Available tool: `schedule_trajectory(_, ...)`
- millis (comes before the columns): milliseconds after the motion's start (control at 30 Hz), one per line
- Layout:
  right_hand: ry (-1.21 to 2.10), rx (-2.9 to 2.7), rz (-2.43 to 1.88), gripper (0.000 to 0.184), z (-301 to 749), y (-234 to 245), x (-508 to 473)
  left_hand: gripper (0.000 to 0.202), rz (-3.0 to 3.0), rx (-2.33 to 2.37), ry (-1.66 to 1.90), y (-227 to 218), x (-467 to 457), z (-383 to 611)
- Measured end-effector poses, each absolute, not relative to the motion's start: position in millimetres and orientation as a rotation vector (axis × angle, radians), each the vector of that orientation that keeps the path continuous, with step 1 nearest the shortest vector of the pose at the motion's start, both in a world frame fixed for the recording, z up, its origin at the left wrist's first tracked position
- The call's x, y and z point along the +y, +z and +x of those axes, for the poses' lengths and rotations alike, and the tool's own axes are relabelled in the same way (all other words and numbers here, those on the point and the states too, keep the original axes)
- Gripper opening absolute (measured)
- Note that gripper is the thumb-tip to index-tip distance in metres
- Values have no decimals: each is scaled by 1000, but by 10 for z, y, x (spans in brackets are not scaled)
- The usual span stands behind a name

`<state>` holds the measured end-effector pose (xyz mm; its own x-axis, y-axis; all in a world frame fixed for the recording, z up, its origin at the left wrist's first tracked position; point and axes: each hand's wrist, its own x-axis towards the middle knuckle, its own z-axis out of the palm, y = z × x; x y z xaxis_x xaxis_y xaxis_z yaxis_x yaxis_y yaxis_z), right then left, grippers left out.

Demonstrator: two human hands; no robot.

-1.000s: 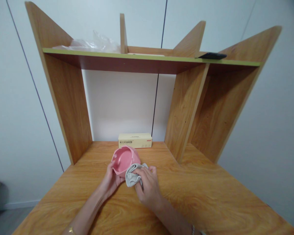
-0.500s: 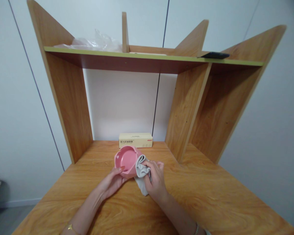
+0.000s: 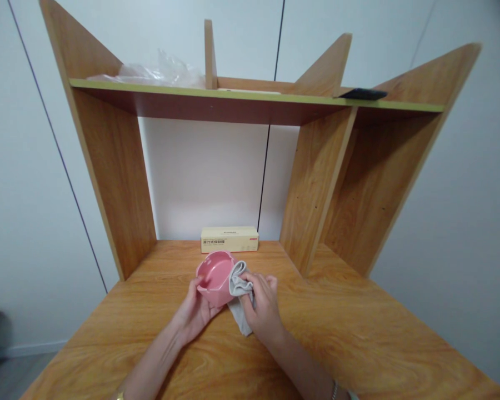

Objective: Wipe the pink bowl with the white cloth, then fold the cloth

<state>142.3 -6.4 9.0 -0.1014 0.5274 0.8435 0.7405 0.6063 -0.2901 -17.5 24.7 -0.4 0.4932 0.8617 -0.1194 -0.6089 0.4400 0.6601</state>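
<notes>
A pink bowl (image 3: 216, 273) with notches in its rim, ashtray-like in shape, is tilted above the desk with its inside facing me. My left hand (image 3: 195, 311) grips it from the lower left, thumb over the rim and fingers beneath. My right hand (image 3: 263, 303) is closed on a crumpled light grey cloth (image 3: 239, 283), pressed against the bowl's right side. One end of the cloth hangs down below the bowl. Part of the bowl's right wall is hidden behind the cloth.
Behind the bowl a cream-coloured box (image 3: 229, 240) with printed characters stands at the back of the wooden desk (image 3: 337, 333). Upright panels and a shelf (image 3: 250, 99) rise around it. Clear plastic (image 3: 162, 72) and a flat black object (image 3: 363, 94) lie on the shelf.
The bowl has turned and tilted in my left hand, whose thumb has shifted to the left rim. The cloth stays against the right side. The view has moved slightly.
</notes>
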Motion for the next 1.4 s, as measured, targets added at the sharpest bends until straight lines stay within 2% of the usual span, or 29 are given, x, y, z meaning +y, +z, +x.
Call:
schedule_trajectory(167, -397, -1796, -1075, 21, 1330, 76, -79, 33, 541, 531, 931, -32, 252, -136)
schedule_trajectory(400, -438, -1988, -1065, 21, 1203, 26, -118, 30, 575, 387, 959, 23, 211, -104)
schedule_trajectory(567, -419, -1852, -1130, 21, 1270, 65, -105, 26, 531, 439, 948, -11, 240, -126)
schedule_trajectory(733, -358, -1691, -1229, 19, 1401, 80, -49, 33, 531, 524, 940, -62, 253, -116)
schedule_trajectory(867, -312, -1763, -1167, 20, 1339, 47, -68, 34, 570, 492, 960, -71, 245, -75)
schedule_trajectory(1200, -248, -1922, -1148, 22, 1283, 23, -86, 13, 682, 483, 1185, -40, 265, -88)
schedule_trajectory(1400, -311, -1925, -1129, 26, 1323, 76, -111, 21, 732, 461, 1207, 18, 227, -142)
